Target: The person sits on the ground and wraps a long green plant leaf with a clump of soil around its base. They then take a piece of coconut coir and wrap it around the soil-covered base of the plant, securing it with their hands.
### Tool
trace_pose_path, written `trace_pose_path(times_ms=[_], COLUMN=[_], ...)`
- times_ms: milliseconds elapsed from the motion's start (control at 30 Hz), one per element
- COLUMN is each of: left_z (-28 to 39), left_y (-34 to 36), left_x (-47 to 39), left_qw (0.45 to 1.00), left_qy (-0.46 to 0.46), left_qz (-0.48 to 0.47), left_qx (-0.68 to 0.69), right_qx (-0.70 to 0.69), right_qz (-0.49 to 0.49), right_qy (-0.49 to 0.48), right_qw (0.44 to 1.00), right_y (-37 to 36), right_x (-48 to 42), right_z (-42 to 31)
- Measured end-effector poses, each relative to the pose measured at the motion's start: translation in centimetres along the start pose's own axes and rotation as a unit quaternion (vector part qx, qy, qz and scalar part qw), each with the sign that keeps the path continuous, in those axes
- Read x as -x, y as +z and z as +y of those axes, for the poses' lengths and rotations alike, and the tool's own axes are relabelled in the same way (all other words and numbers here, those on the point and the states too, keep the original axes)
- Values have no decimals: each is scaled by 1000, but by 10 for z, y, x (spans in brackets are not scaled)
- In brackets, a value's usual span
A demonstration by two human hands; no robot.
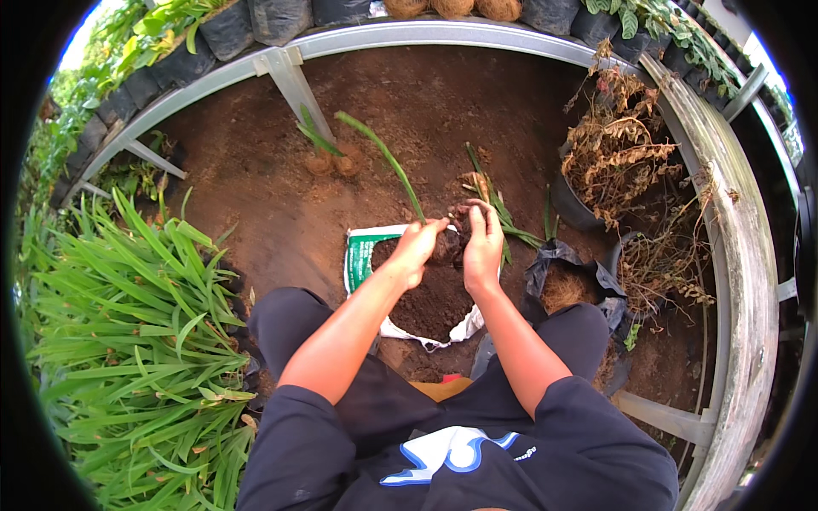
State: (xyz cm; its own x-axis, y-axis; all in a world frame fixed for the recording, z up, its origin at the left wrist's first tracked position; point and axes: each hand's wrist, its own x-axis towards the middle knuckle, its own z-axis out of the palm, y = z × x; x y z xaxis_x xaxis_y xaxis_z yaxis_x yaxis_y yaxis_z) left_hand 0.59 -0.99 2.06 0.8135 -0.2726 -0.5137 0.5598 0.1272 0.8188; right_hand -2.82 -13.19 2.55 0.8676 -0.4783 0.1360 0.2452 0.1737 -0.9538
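Observation:
My left hand [418, 246] pinches the base of a long green leaf cutting [390, 156], which arches up and away to the left. Just below the fingers sits a brown, rounded clump [445, 248], apparently soil or coir around the base. Cupped beside it, my right hand [482, 243] has dark soil [461, 222] at its fingers. Both hands are over an open white and green bag [359, 255] bearing print. Dark potting soil [428, 306] fills it. Beyond my right hand, loose strappy leaves [505, 217] lie on the ground.
Two coir balls [333, 162] with green shoots stand ahead on bare earth. At right are a black bag of coir fibre [565, 287] and a pot of withered plants [572, 191]. Dense green plants [140, 332] crowd the left. A metal bench frame [447, 35] curves around.

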Motion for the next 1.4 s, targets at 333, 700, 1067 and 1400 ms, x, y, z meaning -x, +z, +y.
trace_pose_path(times_ms=[333, 700, 1067, 1400], left_z=[8, 7, -8, 7], left_y=[7, -19, 8, 5], left_x=[22, 8, 15, 16], left_qw=[977, 966, 922, 878], left_qy=[-17, 12, 280, 361], left_qz=[-66, -30, 247, 236], left_qx=[202, 258, -101, -208], right_qx=[294, 340, -48, -164], right_qz=[-109, -235, -84, -95], right_qy=[-410, -286, 219, 283], right_qw=[856, 864, 971, 940], right_y=[13, 33, 39, 42], right_x=[28, 28, 12, 7], right_z=[-7, -35, 6, -15])
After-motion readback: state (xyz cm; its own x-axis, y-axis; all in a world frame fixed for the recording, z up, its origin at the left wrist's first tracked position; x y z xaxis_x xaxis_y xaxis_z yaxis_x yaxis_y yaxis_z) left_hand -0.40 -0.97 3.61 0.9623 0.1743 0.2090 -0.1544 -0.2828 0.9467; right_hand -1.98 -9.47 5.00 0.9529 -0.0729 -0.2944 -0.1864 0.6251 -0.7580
